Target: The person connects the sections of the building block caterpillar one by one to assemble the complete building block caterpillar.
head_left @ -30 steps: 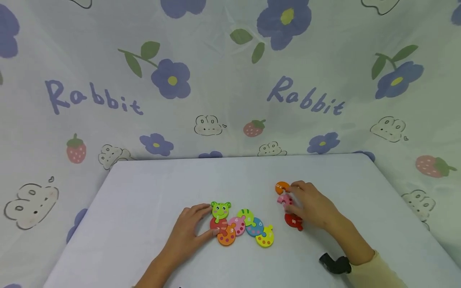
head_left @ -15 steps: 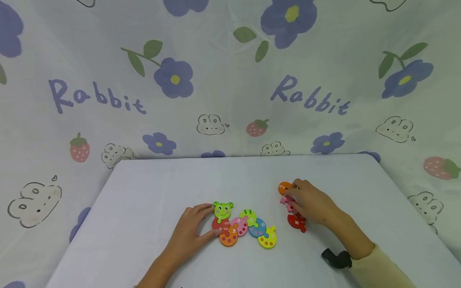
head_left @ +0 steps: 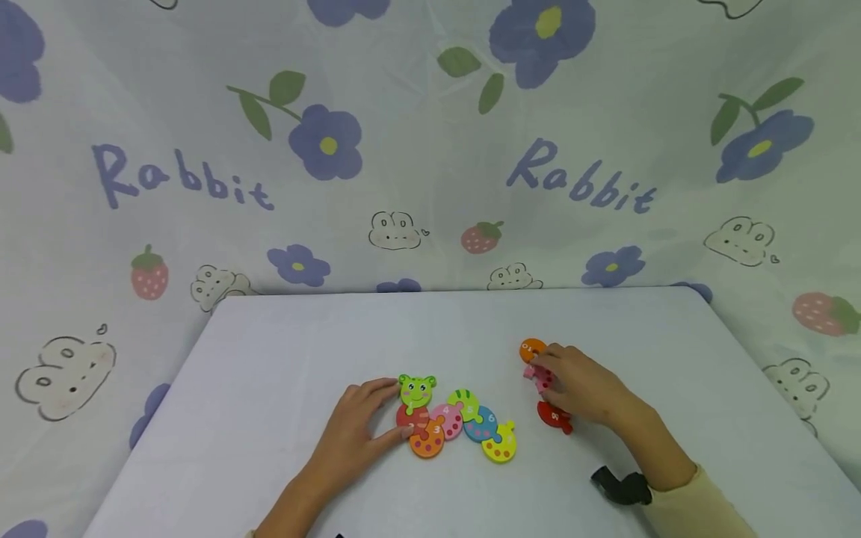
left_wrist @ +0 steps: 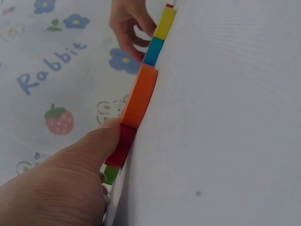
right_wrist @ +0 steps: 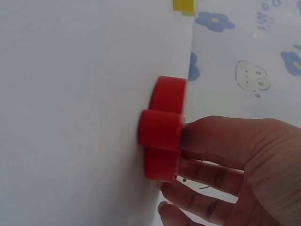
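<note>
A caterpillar puzzle of joined, numbered pieces lies on the white table, with a green smiling head (head_left: 416, 391) at its left end and a yellow piece (head_left: 499, 450) at its right. My left hand (head_left: 356, 430) holds this end, its fingers at the head's left side and its thumb against the red piece (left_wrist: 124, 143) below. To the right, my right hand (head_left: 592, 385) pinches a pink piece (head_left: 543, 380) between thumb and fingers. An orange piece (head_left: 531, 349) marked 10 lies just behind it. Nearer me, a red piece (head_left: 553, 417) marked 8 sits partly under the hand.
A black curved object (head_left: 620, 487) lies beside the right wrist. Behind the white table (head_left: 303, 344) hangs a cloth (head_left: 417, 179) printed with flowers, strawberries and rabbits.
The right hand's fingers have drawn in onto the pink piece, which has turned slightly. My left hand stays at the caterpillar's head end. The head view has shifted a little.
</note>
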A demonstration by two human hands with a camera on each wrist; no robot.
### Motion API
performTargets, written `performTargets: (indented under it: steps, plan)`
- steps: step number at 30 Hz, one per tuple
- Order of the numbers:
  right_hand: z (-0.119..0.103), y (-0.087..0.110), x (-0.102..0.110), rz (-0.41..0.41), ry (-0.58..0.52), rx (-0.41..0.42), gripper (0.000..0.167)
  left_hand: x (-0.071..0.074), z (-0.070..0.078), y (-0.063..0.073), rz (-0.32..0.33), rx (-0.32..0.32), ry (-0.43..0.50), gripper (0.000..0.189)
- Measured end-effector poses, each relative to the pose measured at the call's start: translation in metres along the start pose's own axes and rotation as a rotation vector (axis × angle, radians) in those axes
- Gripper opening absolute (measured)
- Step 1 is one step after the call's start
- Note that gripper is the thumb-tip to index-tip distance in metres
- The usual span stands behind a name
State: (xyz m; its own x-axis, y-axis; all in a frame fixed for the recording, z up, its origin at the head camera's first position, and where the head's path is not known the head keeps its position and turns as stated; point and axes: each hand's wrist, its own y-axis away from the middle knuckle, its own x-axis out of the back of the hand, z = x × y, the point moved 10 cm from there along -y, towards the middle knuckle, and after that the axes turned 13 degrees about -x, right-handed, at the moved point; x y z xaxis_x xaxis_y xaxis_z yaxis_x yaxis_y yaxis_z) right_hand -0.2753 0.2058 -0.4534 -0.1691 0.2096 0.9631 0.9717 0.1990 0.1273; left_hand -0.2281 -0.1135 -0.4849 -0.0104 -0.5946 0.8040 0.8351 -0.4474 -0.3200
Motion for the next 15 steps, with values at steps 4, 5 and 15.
performTargets:
  steps: [4, 5, 15]
  plan:
    - [0.002, 0.0, -0.001, 0.01, -0.011, -0.014, 0.052, -0.001, 0.001, -0.001, 0.003, -0.008, -0.002, 0.072]
    - [0.002, 0.001, -0.001, 0.013, -0.018, -0.016, 0.052, -0.001, 0.001, 0.0, 0.004, -0.01, -0.005, 0.072]
    - [-0.011, 0.011, 0.012, 0.024, -0.077, 0.032, 0.052, 0.002, 0.002, -0.001, 0.02, -0.033, -0.033, 0.072]
